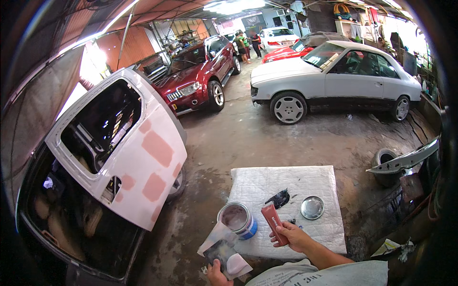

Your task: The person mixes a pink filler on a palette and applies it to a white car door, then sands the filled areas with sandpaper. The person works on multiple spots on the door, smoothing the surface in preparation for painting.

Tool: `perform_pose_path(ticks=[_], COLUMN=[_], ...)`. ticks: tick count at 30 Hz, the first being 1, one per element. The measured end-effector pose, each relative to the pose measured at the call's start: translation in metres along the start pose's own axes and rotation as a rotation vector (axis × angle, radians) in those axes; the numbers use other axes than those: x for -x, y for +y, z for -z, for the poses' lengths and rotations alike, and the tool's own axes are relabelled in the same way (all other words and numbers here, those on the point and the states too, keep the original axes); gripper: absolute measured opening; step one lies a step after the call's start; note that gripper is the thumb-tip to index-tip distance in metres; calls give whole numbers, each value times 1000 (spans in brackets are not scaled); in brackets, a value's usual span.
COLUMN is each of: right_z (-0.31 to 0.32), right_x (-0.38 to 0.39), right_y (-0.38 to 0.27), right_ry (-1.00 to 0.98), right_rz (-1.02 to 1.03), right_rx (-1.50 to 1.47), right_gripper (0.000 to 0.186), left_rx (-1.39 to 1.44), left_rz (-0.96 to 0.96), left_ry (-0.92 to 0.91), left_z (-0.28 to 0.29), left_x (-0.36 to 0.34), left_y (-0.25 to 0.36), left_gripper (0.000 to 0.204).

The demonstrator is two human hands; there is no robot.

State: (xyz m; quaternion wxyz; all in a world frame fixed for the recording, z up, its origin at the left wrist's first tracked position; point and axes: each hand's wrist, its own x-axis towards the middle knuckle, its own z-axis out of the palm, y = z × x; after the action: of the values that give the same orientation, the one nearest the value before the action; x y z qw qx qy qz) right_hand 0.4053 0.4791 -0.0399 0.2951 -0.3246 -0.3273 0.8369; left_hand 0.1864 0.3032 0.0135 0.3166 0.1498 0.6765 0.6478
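Observation:
My right hand (292,237) is closed round a reddish-brown squeeze tube (273,220), tilted with its flat end up and to the left. At the lower edge my left hand (217,275) grips a flat, smeared mixing board (220,248), its thumb on top. A smooth pinkish-grey dollop of paste (236,265) lies on that board. Just beyond the board stands an open tin (237,220) with a blue label and greyish-pink paste inside. Its round metal lid (312,208) seems to be the one lying to the right. Near the tube is a crumpled black item (278,199).
A white quilted sheet (248,183) covers the work surface. To my left is a white vehicle door (143,190) with pink filler patches. Beyond stand a maroon car (191,78) and a white coupe (350,78). A tyre (384,159) and metal panel (405,159) lie right; people (244,45) stand far off.

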Motion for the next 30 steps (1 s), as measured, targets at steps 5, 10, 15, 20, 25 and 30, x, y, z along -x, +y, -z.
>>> perform_pose_path(ticks=[5,10,15,20,25,30], right_z=[9,20,15,11,-1,-14], right_x=[10,20,28,27,19,12], right_y=[2,9,2,-2,-1,-8], right_ry=[-2,37,36,-10,-81,-215], right_rz=[-7,43,59,84,141,177], right_rx=[7,16,-30,24,106,174], right_gripper=[35,35,36,33,31,35], left_rx=[333,192,-105,-315,-121,421], left_rz=[92,43,-258,-586,-323,-6], left_ry=[-150,-252,-262,-227,-192,-145], left_z=[-1,-12,-13,-7,-7,-11], left_x=[-25,-20,-19,-21,-14,-18], left_y=[-36,-25,-30,-39,-19,-15], left_gripper=[40,38,39,47,44,40])
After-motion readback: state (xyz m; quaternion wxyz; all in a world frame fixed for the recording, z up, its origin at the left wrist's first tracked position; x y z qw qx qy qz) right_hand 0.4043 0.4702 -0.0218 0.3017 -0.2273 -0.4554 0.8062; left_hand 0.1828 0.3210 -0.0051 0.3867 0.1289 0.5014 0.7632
